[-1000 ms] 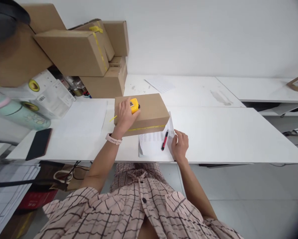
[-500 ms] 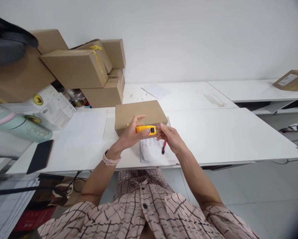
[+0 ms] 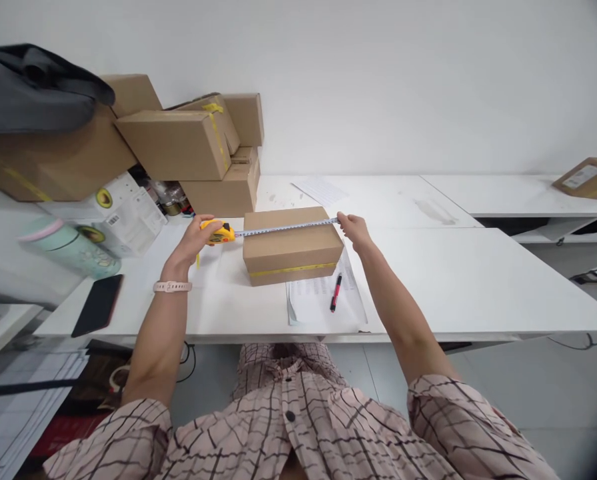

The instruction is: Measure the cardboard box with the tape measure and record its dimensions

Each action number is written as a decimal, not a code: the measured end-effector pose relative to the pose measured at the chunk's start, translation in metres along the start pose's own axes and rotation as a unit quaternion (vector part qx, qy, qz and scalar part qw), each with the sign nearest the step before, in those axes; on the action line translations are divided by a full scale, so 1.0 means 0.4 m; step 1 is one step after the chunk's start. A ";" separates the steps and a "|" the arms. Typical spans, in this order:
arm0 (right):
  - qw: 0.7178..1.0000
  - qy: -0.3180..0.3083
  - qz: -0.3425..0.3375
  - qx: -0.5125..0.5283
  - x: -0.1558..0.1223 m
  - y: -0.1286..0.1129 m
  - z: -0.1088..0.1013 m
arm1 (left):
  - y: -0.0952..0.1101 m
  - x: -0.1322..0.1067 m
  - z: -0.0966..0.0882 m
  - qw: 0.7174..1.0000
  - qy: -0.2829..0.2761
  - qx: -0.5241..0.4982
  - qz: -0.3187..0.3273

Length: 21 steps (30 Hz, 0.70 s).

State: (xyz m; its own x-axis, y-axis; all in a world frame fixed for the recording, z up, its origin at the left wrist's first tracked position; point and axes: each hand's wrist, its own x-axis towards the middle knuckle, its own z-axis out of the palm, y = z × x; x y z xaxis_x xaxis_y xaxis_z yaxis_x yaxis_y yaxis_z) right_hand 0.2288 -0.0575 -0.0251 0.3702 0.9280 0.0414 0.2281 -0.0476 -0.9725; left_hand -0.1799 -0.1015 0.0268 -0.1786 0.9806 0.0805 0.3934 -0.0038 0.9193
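A brown cardboard box (image 3: 291, 250) with a yellow tape strip lies on the white table (image 3: 453, 273) in front of me. My left hand (image 3: 193, 240) is closed around a yellow tape measure case (image 3: 219, 233), just left of the box. My right hand (image 3: 354, 229) pinches the end of the tape blade (image 3: 283, 229) at the box's right top edge. The blade runs taut across the box's top from left to right. A red and black pen (image 3: 335, 293) lies on a printed sheet (image 3: 323, 303) under the box's right front corner.
Stacked cardboard boxes (image 3: 178, 143) and white cartons (image 3: 123, 213) crowd the table's back left. A green bottle (image 3: 68, 247) lies on its side beside a black phone (image 3: 97, 304). A loose paper (image 3: 321, 190) lies behind the box. Another box (image 3: 586, 177) sits far right.
Both hands were together in front of the box with the tape measure shut; they have spread apart, drawing the blade out across the box's top. The view has tilted slightly.
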 end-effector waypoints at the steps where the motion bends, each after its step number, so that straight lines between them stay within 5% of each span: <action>1: 1.000 0.001 -0.004 -0.025 0.002 0.007 0.009 | -0.011 0.005 -0.002 1.000 -0.007 -0.002 -0.010; 12: 0.993 -0.084 0.076 -0.040 -0.032 -0.003 0.032 | -0.010 0.022 0.034 0.998 -0.048 -0.018 -0.026; 21: 0.995 -0.069 0.013 -0.067 0.000 0.040 0.042 | -0.001 0.056 0.019 0.997 -0.078 -0.006 -0.015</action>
State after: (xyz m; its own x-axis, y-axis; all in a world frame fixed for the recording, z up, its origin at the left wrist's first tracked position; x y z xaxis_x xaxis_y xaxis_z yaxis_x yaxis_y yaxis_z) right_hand 0.2174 -0.0523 -0.0446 0.2521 0.9674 -0.0253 0.3405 -0.1131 -0.9334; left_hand -0.1773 -0.0779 0.0255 -0.0465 0.9989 -0.0076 0.3787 0.0246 0.9252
